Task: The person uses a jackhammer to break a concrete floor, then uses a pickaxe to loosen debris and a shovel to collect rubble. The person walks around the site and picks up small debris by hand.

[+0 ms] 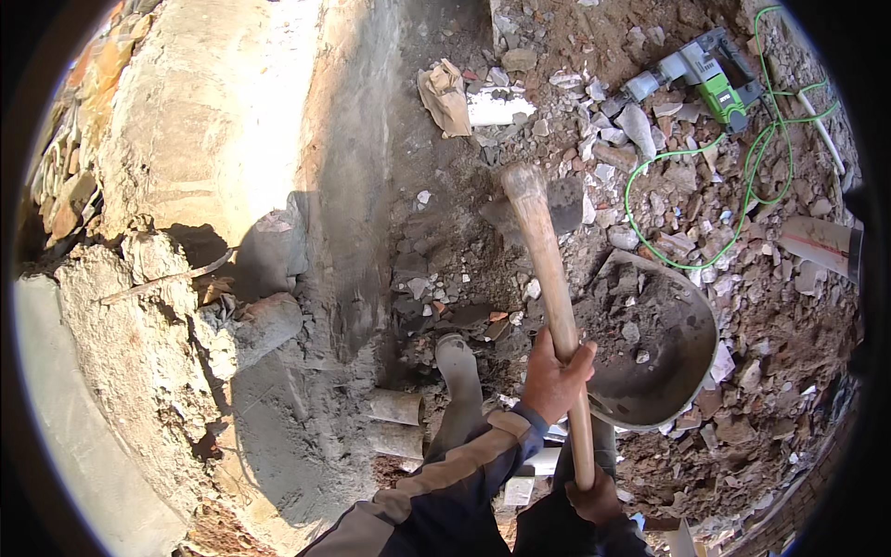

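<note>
A hoe (554,278) with a thick wooden handle slants across the middle of the head view. Its dark metal blade (564,206) lies low over the rubble at the far end, and the handle's butt sticks out past it. My left hand (557,376) is wrapped round the middle of the handle. Closer to me, my right hand (595,498) grips the near end. Just right of the handle sits a grey rubber basin (711,330), tilted, with dark soil and small stones in it. The handle passes over its left side.
A green and grey demolition hammer (710,82) rests on rubble at the far right, its green cord (631,200) looping nearby. A crumpled paper bag (445,97) lies far off. Two pipe stubs (394,407) and a concrete ledge (186,176) are on the left. My boot (455,362) stands in the trench.
</note>
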Tool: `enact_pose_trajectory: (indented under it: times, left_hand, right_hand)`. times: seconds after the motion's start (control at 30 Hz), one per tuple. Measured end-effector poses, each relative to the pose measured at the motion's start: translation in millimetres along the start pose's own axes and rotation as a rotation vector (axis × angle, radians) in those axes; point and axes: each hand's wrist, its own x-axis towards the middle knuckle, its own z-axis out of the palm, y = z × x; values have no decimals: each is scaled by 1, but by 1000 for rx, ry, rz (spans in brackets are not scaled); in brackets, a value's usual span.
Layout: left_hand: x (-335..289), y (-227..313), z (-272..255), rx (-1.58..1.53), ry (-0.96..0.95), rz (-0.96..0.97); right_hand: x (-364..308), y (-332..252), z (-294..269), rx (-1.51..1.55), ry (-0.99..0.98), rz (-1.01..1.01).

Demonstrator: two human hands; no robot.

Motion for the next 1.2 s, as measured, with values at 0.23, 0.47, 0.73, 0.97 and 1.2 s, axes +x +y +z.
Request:
enact_pose_trajectory:
  times: [0.23,0.47,0.73,0.97,1.2]
  left_hand:
    - [173,93,-169,1255,513,439]
    - [142,-32,-259,1094,631,-133]
    - [94,-72,-190,832,409,-383]
    - [60,-54,-132,620,158,-500]
    - [11,-56,-43,115,89,-386]
  right_hand:
    - [234,-171,222,594,-332,-206]
    - [191,-95,232,190,-213,-79]
    - [102,-103,140,492,-329,89]
    - [51,-103,60,350,-421,185]
    - [-38,-38,-75,150,-412,246]
